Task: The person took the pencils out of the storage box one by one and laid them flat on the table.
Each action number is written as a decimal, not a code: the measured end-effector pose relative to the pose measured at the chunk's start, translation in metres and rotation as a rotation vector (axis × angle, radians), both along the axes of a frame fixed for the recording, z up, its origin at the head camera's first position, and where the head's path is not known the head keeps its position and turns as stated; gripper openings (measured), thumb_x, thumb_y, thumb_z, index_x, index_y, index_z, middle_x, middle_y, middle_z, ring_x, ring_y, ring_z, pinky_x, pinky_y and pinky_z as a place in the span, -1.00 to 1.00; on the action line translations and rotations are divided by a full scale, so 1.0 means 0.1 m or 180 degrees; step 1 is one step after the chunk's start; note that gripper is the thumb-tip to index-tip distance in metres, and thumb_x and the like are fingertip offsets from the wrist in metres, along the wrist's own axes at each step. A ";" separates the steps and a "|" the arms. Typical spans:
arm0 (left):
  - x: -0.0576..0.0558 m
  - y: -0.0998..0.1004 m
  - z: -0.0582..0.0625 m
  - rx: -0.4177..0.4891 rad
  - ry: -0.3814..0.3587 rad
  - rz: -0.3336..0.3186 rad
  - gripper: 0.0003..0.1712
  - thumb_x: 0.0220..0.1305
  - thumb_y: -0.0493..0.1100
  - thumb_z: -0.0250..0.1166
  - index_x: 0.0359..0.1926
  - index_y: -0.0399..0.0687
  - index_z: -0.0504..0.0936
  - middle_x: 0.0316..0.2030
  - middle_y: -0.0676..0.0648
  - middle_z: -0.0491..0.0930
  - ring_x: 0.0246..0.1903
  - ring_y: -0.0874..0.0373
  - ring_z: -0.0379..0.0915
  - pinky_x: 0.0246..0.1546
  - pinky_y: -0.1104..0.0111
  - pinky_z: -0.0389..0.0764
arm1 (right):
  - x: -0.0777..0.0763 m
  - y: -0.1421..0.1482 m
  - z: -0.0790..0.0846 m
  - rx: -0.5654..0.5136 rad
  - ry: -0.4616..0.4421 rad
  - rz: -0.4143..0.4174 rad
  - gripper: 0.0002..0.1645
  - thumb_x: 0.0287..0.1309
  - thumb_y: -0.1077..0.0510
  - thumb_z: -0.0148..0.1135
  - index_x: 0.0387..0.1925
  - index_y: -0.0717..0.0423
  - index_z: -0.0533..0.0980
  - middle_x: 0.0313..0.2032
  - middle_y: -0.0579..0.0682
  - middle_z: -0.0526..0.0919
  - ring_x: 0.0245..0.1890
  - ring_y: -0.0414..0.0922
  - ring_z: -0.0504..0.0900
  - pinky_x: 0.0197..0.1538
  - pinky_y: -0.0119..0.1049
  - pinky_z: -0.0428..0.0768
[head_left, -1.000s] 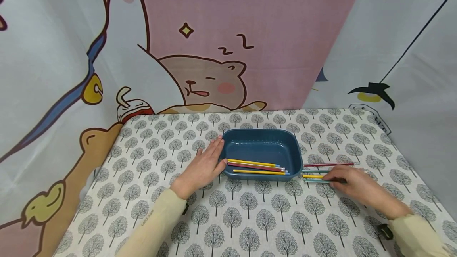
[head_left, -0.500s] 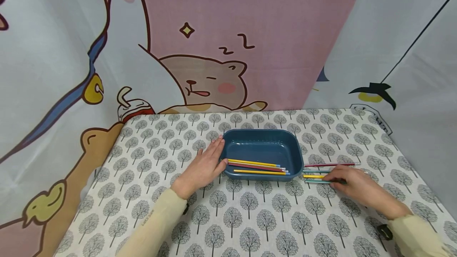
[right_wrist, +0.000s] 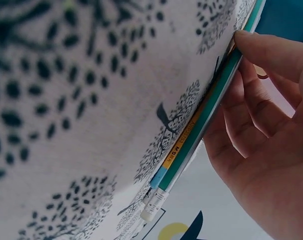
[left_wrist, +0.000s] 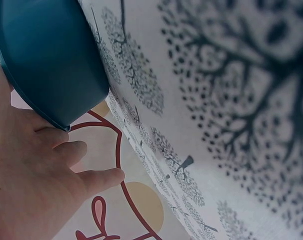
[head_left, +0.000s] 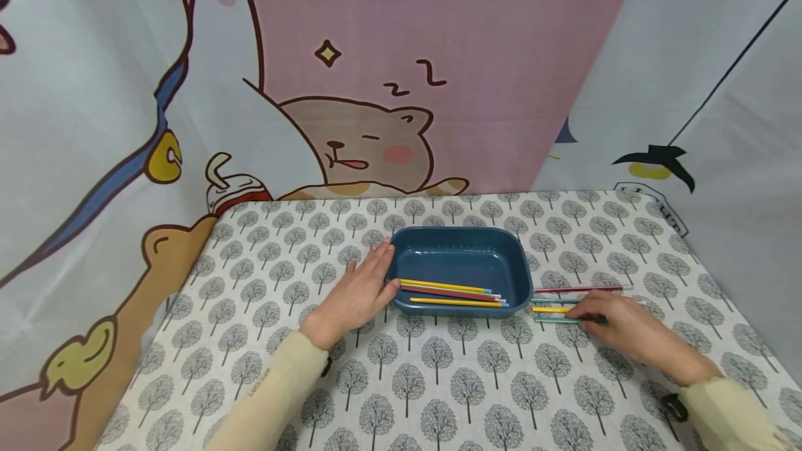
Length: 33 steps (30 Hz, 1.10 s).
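A dark blue rectangular plastic bin [head_left: 460,264] stands mid-table. Along its near side lie a yellow pencil [head_left: 445,285], a dark red pencil [head_left: 451,291] and a second yellow pencil [head_left: 457,303]. Against the bin's left rim my left hand [head_left: 351,298] rests with extended fingers, its thumb at the near left corner. To the right of the bin, my right hand [head_left: 620,322] pinches a yellow pencil [head_left: 548,310] low over the cloth. A green pencil [right_wrist: 189,155] with a white eraser runs close alongside it in the right wrist view, partly covering it.
Beyond my right fingers lie a red pencil [head_left: 579,289] and another green pencil [head_left: 551,301], both beside the bin. A tree-print cloth [head_left: 438,381] covers the table. Cartoon-printed curtains [head_left: 489,75] rise behind and on both sides.
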<state>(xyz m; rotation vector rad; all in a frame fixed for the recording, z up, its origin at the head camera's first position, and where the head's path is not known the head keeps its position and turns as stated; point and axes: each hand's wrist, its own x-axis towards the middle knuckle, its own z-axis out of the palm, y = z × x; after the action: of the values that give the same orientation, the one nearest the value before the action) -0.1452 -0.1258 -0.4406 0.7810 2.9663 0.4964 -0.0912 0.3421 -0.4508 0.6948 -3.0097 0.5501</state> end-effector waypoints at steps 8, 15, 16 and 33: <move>0.00 0.00 -0.01 -0.0033 0.0021 0.0005 -0.18 0.63 0.16 -0.07 0.65 -0.21 -0.03 0.65 -0.16 -0.11 0.59 -0.12 -0.10 0.45 -0.26 0.14 | 0.01 0.01 -0.02 -0.0015 0.0080 0.0033 -0.68 0.01 0.29 0.56 -0.20 -0.13 0.78 -0.17 -0.22 0.69 -0.21 -0.23 0.65 -0.21 -0.18 0.68; 0.01 0.01 0.00 -0.0034 -0.0020 0.0018 -0.19 0.64 0.15 -0.07 0.65 -0.19 -0.04 0.65 -0.14 -0.11 0.60 -0.03 -0.16 0.46 -0.24 0.14 | 0.01 0.01 -0.02 -0.0034 0.0076 0.0044 -0.67 0.01 0.29 0.56 -0.19 -0.13 0.78 -0.16 -0.21 0.70 -0.21 -0.23 0.65 -0.21 -0.18 0.68; 0.01 0.01 0.01 -0.0033 -0.0025 0.0019 -0.19 0.64 0.14 -0.07 0.65 -0.18 -0.04 0.65 -0.13 -0.11 0.60 -0.03 -0.16 0.46 -0.24 0.14 | 0.01 0.01 -0.02 -0.0033 0.0075 0.0043 -0.67 0.01 0.29 0.56 -0.19 -0.13 0.78 -0.16 -0.21 0.70 -0.20 -0.23 0.65 -0.21 -0.18 0.68; 0.01 0.00 0.02 -0.0059 -0.0022 0.0002 -0.19 0.65 0.16 -0.09 0.65 -0.18 -0.06 0.65 -0.14 -0.13 0.60 -0.09 -0.10 0.46 -0.25 0.15 | 0.07 -0.03 0.09 -0.0220 -0.0206 -0.0176 -0.68 0.06 0.25 0.55 -0.12 -0.09 0.77 -0.08 -0.08 0.72 0.14 0.24 0.61 0.15 0.28 0.57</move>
<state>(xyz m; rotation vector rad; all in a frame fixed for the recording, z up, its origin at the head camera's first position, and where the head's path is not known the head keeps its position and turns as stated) -0.1445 -0.1254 -0.4388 0.7751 2.9606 0.4701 -0.0846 0.3396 -0.4419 0.5997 -3.0417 0.6835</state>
